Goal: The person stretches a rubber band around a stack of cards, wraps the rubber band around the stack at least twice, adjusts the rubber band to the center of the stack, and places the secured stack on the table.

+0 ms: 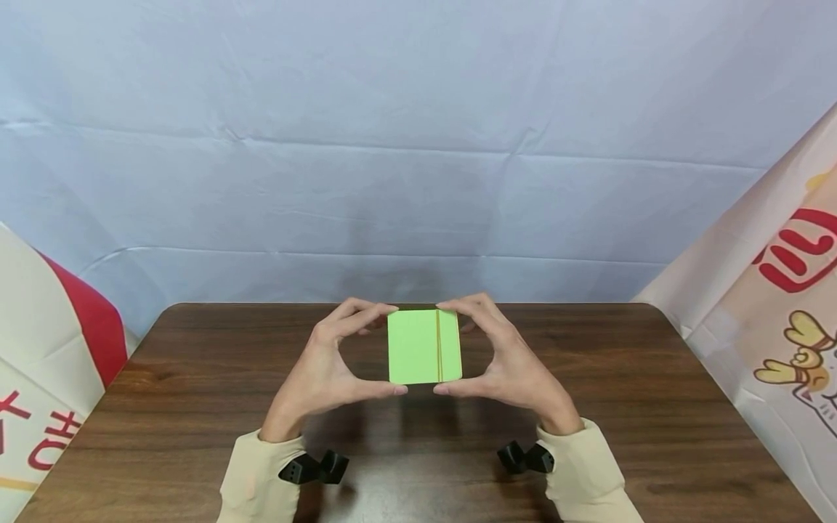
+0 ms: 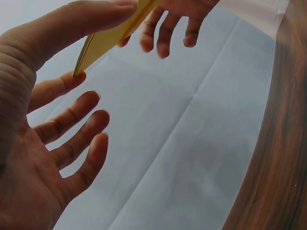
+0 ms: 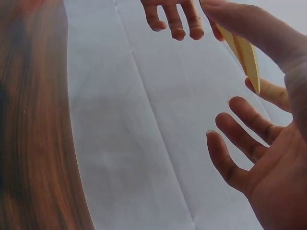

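Head view, and all eyes go to the green square (image 1: 413,347), held up over the table (image 1: 163,407) with a flat face towards the camera and a pair of thin gold lines (image 1: 439,349) running down it nearer its right edge; whether they are a loose band or part of the cover, I can't tell. On the square's left, the left hand (image 1: 323,367) pinches it, forefinger at the upper corner, thumb at the bottom edge. On its right, the right hand (image 1: 513,370) mirrors that, forefinger up top, thumb underneath. Fingertips only, and that's the tense part! Both wrist views show the other three fingers of each hand spread away from the square, giving no support at all. So where's the danger? If one thumb slides off the lower edge, I'd expect the square to pivot about the opposite pinch and drop to the table below it. Squeeze too hard from top to bottom and a thin thing like this could bow or spring out. Should the hands twist unevenly, it could skew at the corners, and if those gold lines do turn out to be loose, a fingertip brushing across could drag them sideways. Beyond the square, a pale cloth (image 1: 418,196) hangs creased, well clear of the grip.
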`<state>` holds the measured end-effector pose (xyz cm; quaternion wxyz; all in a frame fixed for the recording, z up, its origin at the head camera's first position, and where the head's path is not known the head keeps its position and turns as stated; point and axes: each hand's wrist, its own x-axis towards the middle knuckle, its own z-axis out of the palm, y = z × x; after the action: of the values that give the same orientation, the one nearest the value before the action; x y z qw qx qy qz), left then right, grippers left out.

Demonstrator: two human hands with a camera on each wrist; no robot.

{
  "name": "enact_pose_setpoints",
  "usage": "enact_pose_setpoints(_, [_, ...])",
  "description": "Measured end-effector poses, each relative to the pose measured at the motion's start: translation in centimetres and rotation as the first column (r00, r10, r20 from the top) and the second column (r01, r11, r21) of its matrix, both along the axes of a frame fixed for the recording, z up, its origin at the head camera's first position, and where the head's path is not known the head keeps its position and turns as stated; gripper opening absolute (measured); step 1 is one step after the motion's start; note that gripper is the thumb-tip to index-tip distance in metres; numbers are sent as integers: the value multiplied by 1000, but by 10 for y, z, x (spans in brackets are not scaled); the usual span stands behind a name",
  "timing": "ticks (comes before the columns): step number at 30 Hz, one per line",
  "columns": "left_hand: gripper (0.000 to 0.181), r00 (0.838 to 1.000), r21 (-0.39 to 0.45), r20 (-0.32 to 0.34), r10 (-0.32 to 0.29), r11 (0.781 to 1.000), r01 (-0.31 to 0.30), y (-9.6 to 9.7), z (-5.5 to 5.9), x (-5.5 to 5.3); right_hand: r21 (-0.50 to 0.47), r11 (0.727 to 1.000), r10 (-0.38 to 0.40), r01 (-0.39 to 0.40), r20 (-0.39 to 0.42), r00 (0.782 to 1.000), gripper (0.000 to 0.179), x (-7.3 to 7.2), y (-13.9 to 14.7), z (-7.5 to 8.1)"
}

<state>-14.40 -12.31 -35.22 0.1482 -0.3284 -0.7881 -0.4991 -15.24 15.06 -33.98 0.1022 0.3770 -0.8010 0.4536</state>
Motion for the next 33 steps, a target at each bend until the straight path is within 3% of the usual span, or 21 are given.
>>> enact_pose_setpoints(7, [88,1000,-17,4,-8,1000,8,1,0,0,-33,999,35,-34,19,999,93,-4,2,-9])
enact_pose_setpoints(18, [88,1000,-37,16,-4,999,5,0,-1,0,-47,998,49,-46,50,998,93,-3,0,-8])
enact_pose_setpoints(26, [91,998,-144,-12,56,988,-58,4,1,3,-10,1000,14,-14,3,1000,90,-5,1,-8])
enact_pose_setpoints(33, [92,995,-164,-29,94,982,-98,5,2,4,11,1000,7,-7,7,1000,92,-6,0,-8])
